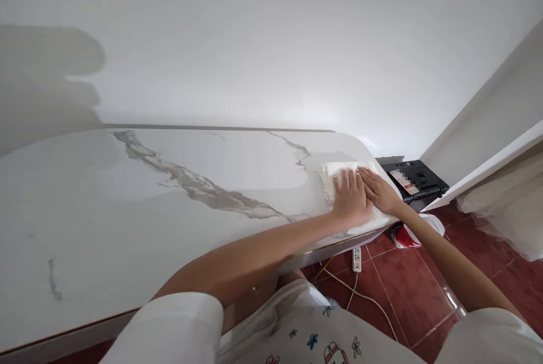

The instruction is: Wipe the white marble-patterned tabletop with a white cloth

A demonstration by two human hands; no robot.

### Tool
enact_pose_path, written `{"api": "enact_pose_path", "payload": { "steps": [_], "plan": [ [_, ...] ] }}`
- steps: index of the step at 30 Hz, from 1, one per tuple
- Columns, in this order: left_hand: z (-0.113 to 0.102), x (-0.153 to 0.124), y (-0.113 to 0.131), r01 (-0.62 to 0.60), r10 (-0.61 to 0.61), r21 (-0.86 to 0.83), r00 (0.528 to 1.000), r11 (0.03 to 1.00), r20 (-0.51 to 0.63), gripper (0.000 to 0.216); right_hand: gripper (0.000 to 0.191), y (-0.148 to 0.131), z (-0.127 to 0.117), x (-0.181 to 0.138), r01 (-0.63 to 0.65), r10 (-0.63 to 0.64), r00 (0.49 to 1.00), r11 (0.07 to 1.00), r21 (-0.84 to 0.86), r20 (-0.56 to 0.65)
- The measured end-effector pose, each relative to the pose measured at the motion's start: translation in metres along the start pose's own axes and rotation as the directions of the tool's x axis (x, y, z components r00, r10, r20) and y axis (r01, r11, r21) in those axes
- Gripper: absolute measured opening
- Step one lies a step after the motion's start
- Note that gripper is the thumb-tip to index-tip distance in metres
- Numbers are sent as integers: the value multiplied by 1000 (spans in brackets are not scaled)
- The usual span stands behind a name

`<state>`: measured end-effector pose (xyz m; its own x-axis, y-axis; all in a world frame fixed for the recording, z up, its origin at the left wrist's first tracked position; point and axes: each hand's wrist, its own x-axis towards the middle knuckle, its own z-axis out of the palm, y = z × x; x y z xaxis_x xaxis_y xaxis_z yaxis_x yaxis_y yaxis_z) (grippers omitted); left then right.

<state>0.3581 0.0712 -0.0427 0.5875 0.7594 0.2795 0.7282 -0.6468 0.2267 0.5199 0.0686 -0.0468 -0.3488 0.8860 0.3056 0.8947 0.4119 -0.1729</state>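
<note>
A white cloth [335, 172] lies on the right end of a white marble table [127, 222] with grey veins. My left hand [351, 199] presses flat on the cloth, fingers stretched out and together. Beside it, my right hand [379, 190] also rests flat on the cloth, fingers extended and partly overlapping the left hand's edge. Both arms reach across from the lower part of the view. Most of the cloth is hidden under the two hands.
A black device [413, 180] sits just past the table's right end by the white wall. On the red tile floor [407, 290] lie a white power strip [357, 258] with cables and a red-and-white bag [409, 234]. A white door [492, 166] stands at right.
</note>
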Motion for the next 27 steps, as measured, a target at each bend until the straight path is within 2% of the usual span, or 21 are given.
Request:
{"api": "enact_pose_path", "payload": {
  "steps": [6, 15, 21, 27],
  "plan": [
    [2, 46, -27, 33, -33, 5, 999, 999, 20, 66, 53, 33, 13, 48, 19, -19, 1000, 1000, -2, -23],
    [7, 116, -77, 70, -69, -32, 997, 997, 32, 67, 54, 69, 28, 128, -48, 48, 999, 999, -3, -11],
    [9, 145, -100, 116, -116, -47, 993, 992, 18, 65, 52, 85, 37, 168, -81, 81, 997, 997, 11, 0],
    [11, 164, -120, 117, -117, -27, 993, 993, 12, 65, 54, 91, 43, 193, -132, 132, 991, 991, 19, 1]
  ]
}}
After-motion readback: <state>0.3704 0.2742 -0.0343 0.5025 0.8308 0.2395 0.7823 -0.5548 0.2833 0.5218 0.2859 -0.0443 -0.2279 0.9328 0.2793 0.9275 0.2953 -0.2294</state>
